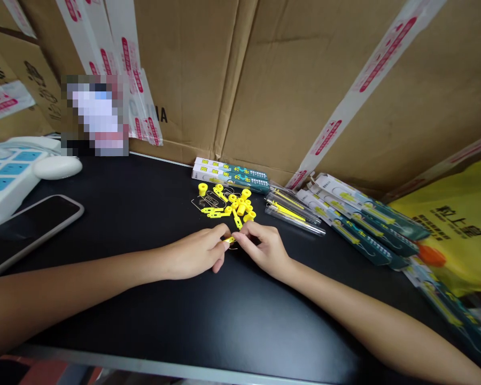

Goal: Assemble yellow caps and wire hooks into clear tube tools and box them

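My left hand [202, 248] pinches a small yellow plastic piece [230, 240] between thumb and forefinger. Close against it, my right hand [264, 247] has thumb and fingertips pressed together at the other end of that piece. A thin wire end shows just below the fingertips; whatever else the right fingers hold is too small to make out. Just beyond both hands lies a loose pile of yellow caps [241, 206], flat yellow strips [214, 213] and thin metal hooks and springs [208, 200] on the black table [208, 321].
Clear tubes with yellow inserts [286, 211] lie right of the pile. Printed narrow boxes [228, 174] lie behind it, and more boxes [353, 214] are stacked at right beside a yellow bag [452, 230]. A phone [28, 230] and power strip [8, 171] sit at left. Cardboard [184, 69] walls the back.
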`<state>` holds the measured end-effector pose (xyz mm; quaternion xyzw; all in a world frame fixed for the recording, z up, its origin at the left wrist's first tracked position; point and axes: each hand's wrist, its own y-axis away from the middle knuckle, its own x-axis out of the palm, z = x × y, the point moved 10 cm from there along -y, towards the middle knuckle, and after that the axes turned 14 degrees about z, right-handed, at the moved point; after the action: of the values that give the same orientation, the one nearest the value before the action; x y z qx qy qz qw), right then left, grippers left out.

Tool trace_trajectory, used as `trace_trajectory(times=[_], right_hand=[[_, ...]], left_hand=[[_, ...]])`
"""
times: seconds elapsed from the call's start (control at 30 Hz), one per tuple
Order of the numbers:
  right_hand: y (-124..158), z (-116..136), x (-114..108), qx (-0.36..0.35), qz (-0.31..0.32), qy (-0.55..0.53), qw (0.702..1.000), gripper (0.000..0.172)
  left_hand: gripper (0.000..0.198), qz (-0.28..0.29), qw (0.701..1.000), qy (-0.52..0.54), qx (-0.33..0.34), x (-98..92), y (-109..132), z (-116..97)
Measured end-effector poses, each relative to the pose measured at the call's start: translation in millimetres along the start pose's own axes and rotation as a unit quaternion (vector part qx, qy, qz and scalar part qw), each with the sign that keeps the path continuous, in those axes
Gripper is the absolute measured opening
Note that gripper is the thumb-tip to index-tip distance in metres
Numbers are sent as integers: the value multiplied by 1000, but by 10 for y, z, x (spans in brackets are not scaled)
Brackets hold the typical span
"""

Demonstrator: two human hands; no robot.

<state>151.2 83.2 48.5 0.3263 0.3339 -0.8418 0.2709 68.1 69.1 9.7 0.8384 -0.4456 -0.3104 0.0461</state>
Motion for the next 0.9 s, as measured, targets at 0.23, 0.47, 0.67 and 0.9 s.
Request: trace_trajectory(times=[0.23,0.47,0.67,0.9], right_hand=[[-1,-17,25,18,0,10,1000,31],[-6,-58,35,27,6,-14,1000,30],[-21,-171,11,48,17,-57,997,30],[-51,-100,115,3,110,-67,992,27]], left_hand=[[20,-21,999,-26,-5,6,15,1],[19,-26,998,57,-1,48,-35,40],[18,19,979,203,-6,123,-113,147],[22,2,991,134,-13,32,-76,198]])
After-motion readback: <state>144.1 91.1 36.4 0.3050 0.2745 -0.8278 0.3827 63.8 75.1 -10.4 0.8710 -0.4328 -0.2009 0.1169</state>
